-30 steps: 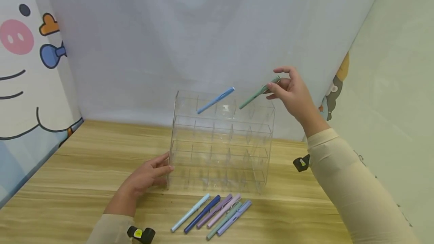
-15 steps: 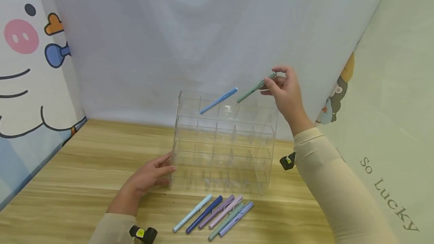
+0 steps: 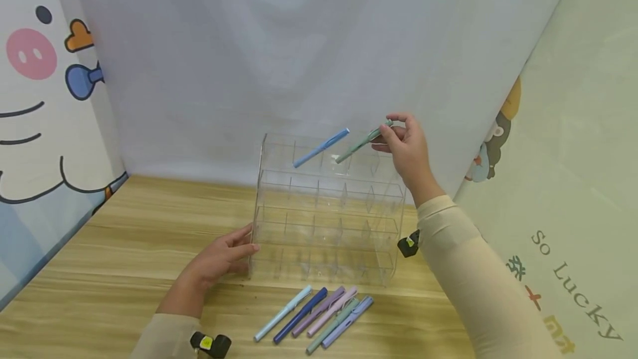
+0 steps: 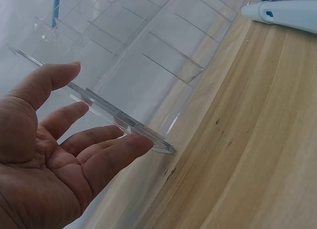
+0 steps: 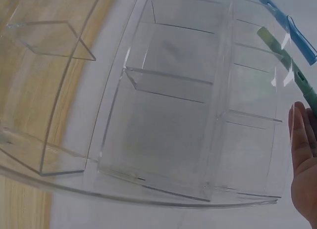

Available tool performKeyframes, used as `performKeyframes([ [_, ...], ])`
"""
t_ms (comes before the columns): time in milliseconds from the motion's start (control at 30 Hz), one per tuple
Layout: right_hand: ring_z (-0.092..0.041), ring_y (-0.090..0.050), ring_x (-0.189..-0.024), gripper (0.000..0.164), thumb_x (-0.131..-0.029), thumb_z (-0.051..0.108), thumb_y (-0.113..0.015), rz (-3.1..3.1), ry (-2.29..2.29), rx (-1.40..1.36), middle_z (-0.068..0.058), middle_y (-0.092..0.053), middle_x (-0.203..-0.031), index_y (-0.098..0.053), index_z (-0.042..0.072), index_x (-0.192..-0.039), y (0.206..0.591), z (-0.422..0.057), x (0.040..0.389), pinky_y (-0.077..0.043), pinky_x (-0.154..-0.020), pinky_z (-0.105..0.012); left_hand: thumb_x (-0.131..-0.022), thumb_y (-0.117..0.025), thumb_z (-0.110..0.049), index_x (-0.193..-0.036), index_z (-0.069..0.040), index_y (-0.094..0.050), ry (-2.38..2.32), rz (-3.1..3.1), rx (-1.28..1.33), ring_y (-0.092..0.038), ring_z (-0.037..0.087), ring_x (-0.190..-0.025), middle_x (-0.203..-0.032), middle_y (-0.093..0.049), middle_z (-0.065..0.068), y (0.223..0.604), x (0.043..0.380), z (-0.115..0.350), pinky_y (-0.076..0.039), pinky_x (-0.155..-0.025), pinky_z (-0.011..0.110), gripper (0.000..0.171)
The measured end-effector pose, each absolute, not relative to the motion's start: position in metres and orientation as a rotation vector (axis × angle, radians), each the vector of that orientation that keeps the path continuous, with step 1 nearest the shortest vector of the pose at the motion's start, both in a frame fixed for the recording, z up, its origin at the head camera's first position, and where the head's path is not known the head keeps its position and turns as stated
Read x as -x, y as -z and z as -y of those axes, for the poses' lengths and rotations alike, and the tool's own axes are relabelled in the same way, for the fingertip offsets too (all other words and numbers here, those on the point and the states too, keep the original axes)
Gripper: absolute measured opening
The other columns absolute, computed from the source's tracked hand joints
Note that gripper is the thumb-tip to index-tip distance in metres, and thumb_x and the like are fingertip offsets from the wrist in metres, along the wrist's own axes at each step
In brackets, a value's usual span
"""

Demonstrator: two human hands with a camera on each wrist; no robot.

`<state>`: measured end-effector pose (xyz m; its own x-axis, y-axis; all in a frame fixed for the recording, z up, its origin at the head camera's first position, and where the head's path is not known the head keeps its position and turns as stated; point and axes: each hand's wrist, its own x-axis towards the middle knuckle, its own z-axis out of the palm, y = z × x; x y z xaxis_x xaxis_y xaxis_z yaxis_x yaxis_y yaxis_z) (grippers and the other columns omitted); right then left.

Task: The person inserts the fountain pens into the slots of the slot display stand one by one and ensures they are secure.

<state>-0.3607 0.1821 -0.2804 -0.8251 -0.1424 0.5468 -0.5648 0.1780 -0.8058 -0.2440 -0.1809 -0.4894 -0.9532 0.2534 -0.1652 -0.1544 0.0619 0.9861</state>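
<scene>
A clear acrylic pen rack (image 3: 326,209) with tiers and dividers stands on the table. My right hand (image 3: 406,148) pinches a green capped pen (image 3: 356,147) near its upper end, and the pen slants over the top tier. Left of it, a blue pen (image 3: 321,148) lies tilted on that tier; both pens also show in the right wrist view, where the blue pen (image 5: 292,28) is beside the green pen (image 5: 287,61). Against the rack's left side panel rest the relaxed fingers of my left hand (image 3: 224,256); in the left wrist view the thumb tip overlaps the panel's edge.
In front of the rack several pens lie side by side on the wooden table (image 3: 149,237), among them a light blue pen (image 3: 282,313), a dark blue pen (image 3: 300,316) and a lavender pen (image 3: 347,323). A pale curtain (image 3: 324,43) hangs behind.
My right hand has moved left with the green pen, rising slightly and then lowering toward the top tier beside the blue pen. The left hand stays at the rack's side.
</scene>
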Motion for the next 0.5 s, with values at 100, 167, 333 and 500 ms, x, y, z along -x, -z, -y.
performKeyframes([
  [100, -0.033, -0.071, -0.094, 0.033, -0.100, 0.022, -0.057, 2.121, -1.687, -0.663, -0.024, -0.069, -0.101, -0.048, 0.005, -0.128, 0.2836, -0.1805, 0.3596, -0.059, -0.083, -0.039, -0.090, -0.071, -0.034, -0.156, -0.017, -0.029, -1.966, -2.050, -0.100, -0.044, 0.037, -0.135, -0.157, -0.032, 0.019, 0.4881, 0.2435, 0.1804, -0.051, -0.098, 0.047, 0.079],
  [167, -0.033, -0.071, -0.094, 0.033, -0.100, 0.021, -0.056, 2.122, -1.689, -0.658, -0.025, -0.069, -0.101, -0.048, 0.005, -0.128, 0.2847, -0.1793, 0.3581, -0.058, -0.084, -0.040, -0.090, -0.071, -0.034, -0.156, -0.017, -0.029, -1.966, -2.046, -0.101, -0.043, 0.037, -0.136, -0.158, -0.031, 0.018, 0.4873, 0.2431, 0.1800, -0.051, -0.098, 0.047, 0.079],
  [333, -0.037, -0.070, -0.094, 0.030, -0.101, 0.017, -0.054, 2.148, -1.665, -0.644, -0.028, -0.069, -0.102, -0.049, 0.002, -0.127, 0.2839, -0.1760, 0.3522, -0.058, -0.085, -0.042, -0.090, -0.071, -0.034, -0.156, -0.018, -0.029, -1.962, -2.042, -0.097, -0.042, 0.037, -0.137, -0.159, -0.029, 0.017, 0.4862, 0.2427, 0.1797, -0.050, -0.099, 0.047, 0.080],
  [500, -0.040, -0.069, -0.094, 0.029, -0.101, 0.017, -0.054, 2.189, -1.622, -0.640, -0.028, -0.069, -0.103, -0.050, 0.001, -0.125, 0.2861, -0.1749, 0.3524, -0.058, -0.085, -0.041, -0.090, -0.071, -0.035, -0.156, -0.018, -0.029, -1.965, -2.037, -0.101, -0.042, 0.037, -0.137, -0.159, -0.029, 0.018, 0.4868, 0.2421, 0.1808, -0.050, -0.099, 0.047, 0.080],
])
